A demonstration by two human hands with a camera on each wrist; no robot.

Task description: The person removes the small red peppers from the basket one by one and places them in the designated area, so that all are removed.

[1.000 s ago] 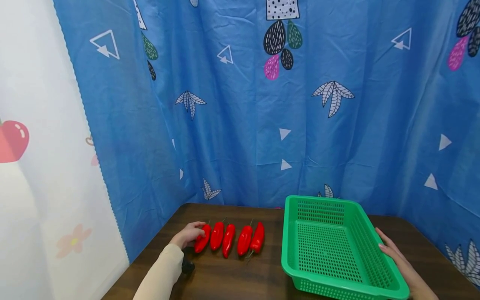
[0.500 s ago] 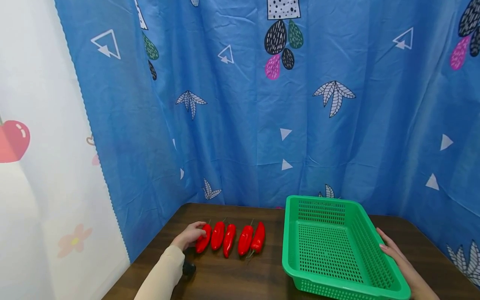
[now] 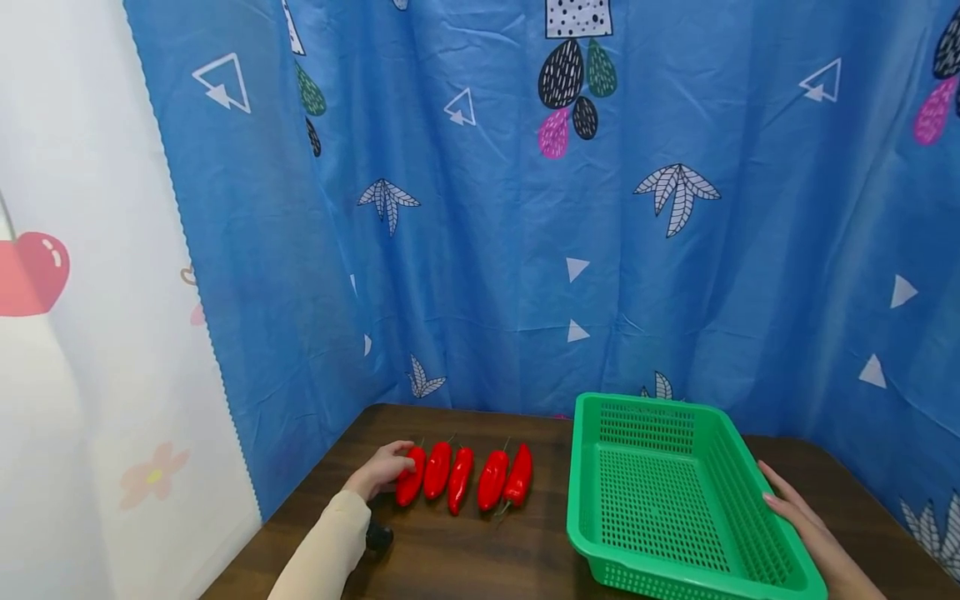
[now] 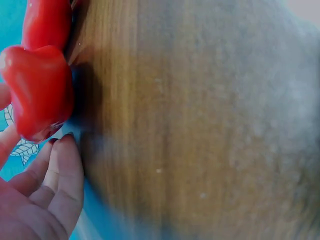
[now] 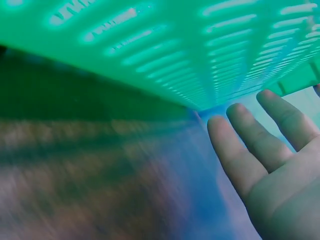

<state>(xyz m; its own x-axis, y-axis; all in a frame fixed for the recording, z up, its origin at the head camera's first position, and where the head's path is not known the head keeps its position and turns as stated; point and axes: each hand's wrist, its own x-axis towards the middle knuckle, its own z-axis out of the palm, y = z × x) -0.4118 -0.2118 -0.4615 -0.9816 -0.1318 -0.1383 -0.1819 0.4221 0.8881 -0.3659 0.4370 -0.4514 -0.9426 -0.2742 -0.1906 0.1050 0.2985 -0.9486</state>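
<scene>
My left hand [image 3: 379,468] is at the left end of a row of several red peppers on the table. Its fingers lie against the leftmost pepper [image 3: 412,479]. In the left wrist view, two fingertips touch that pepper [image 4: 42,92], while the other fingers [image 4: 70,177] extend loosely beside its end. A second red pepper [image 4: 47,22] shows just beyond. A green plastic basket [image 3: 579,492] stands on the right, and no pepper shows inside. My right hand [image 3: 798,517] rests along its right wall; in the right wrist view, the fingers [image 5: 250,135] are extended beside the slotted side [image 5: 150,55].
The dark wooden table [image 3: 465,562] ends at the back against a blue patterned curtain [image 3: 487,292]. White printed cloth [image 3: 112,375] hangs on the left. A small black object [image 3: 378,535] sits by the left wrist. Two peppers at the row's right end nearly touch.
The head view has shifted slightly to the left. The leftmost pepper and my left hand have edged a little towards the other peppers. The right hand stays at the basket's side.
</scene>
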